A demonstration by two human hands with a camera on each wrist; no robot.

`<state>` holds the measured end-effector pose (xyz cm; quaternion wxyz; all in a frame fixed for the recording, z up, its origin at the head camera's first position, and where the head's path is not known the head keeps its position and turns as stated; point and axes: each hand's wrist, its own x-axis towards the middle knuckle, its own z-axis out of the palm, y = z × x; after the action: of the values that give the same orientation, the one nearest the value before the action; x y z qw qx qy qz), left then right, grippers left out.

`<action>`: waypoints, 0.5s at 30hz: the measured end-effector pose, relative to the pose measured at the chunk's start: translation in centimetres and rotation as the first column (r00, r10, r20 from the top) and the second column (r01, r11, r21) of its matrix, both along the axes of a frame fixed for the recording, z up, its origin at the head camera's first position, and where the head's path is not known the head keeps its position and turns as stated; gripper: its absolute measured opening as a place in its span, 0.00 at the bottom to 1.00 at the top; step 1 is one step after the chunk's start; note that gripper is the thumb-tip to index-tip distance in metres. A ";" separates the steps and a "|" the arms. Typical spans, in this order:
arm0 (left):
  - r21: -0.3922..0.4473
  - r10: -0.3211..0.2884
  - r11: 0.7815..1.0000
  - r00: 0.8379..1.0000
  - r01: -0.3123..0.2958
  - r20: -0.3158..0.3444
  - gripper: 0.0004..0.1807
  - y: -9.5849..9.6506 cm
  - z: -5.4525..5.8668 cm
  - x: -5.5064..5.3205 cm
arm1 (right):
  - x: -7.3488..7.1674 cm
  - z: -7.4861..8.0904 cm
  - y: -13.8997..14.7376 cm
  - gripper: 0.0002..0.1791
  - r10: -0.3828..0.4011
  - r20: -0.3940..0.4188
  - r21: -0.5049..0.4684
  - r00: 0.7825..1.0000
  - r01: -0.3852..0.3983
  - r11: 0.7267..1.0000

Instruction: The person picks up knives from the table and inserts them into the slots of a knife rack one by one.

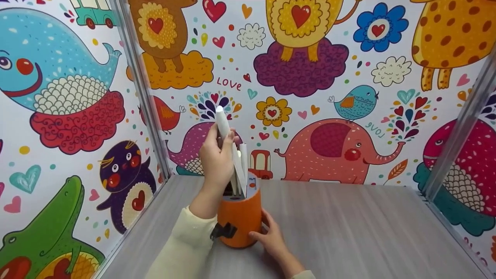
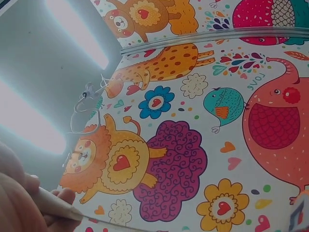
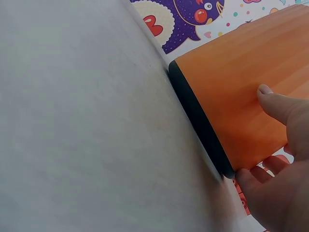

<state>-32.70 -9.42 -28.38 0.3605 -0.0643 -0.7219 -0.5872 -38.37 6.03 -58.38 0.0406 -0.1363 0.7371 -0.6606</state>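
Note:
An orange knife block (image 1: 240, 223) with a dark base stands upright on the table. White-handled knives (image 1: 243, 155) stick up from the slots in its top. My left hand (image 1: 217, 159) grips the white handle of a knife (image 1: 222, 120) above the block. In the left wrist view the fingers wrap that knife's handle (image 2: 55, 205), and a thin stretch of blade shows beyond it. How far its blade sits in the slot I cannot tell. Low on the block's right side, my right hand (image 1: 273, 236) holds it, thumb in front and fingers behind, as the right wrist view also shows.
A grey wood-grain table (image 1: 348, 228) spreads around the block. Cartoon-printed panels (image 1: 310, 104) rise at the back and both sides, joined by metal corner posts (image 1: 149, 104). A black strap mount (image 1: 223, 231) on the left wrist overlaps the block's front in the head view.

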 end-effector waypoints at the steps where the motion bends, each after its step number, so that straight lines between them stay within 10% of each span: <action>1: -0.001 0.003 1.000 1.000 -0.003 0.004 0.23 0.0 0.0 -0.2 | 0.0 0.0 0.0 0.56 0.001 -0.012 -0.001 1.000 -0.001 1.000; 15: -0.015 0.029 0.999 0.998 -0.028 0.057 0.25 0.3 -1.8 -1.5 | 0.2 -0.1 0.1 0.58 0.017 -0.006 -0.024 1.000 -0.017 1.000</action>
<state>-34.22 -9.07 -30.16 0.3476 -0.0398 -0.7369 -0.5784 -38.15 6.15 -58.46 0.0425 -0.1447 0.7280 -0.6688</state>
